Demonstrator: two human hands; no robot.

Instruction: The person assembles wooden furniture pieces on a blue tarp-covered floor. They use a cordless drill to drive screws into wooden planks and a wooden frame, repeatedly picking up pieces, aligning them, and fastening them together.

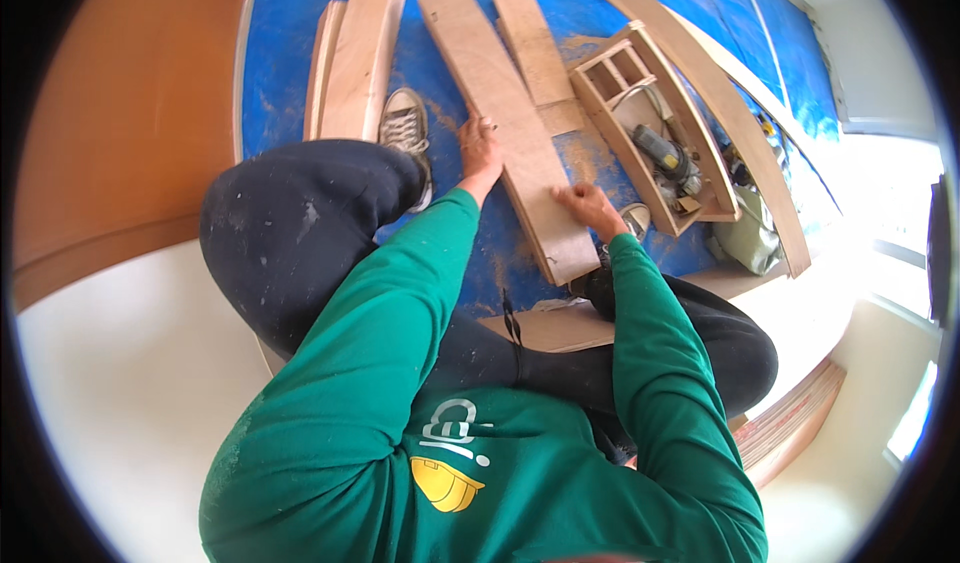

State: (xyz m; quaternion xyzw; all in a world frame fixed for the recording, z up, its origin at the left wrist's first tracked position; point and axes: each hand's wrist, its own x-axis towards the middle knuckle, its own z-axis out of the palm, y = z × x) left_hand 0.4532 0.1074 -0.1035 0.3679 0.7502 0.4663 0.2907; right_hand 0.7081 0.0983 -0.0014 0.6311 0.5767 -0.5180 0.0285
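A long wooden plank (505, 103) lies on the blue floor sheet (285, 23) in front of me. My left hand (479, 148) grips its left edge about halfway along. My right hand (588, 206) rests on the plank's near end, fingers curled on the top face; I cannot tell if it holds something small. I am crouched over the plank, green sleeves reaching forward, with my left shoe (405, 128) beside the plank.
A shorter plank (538, 58) lies right of the long one. More boards (362, 48) lie to the left. A curved wooden tray (650, 133) with compartments holds a power tool (665, 158). Sawdust is scattered on the sheet. A long curved board (735, 113) runs behind the tray.
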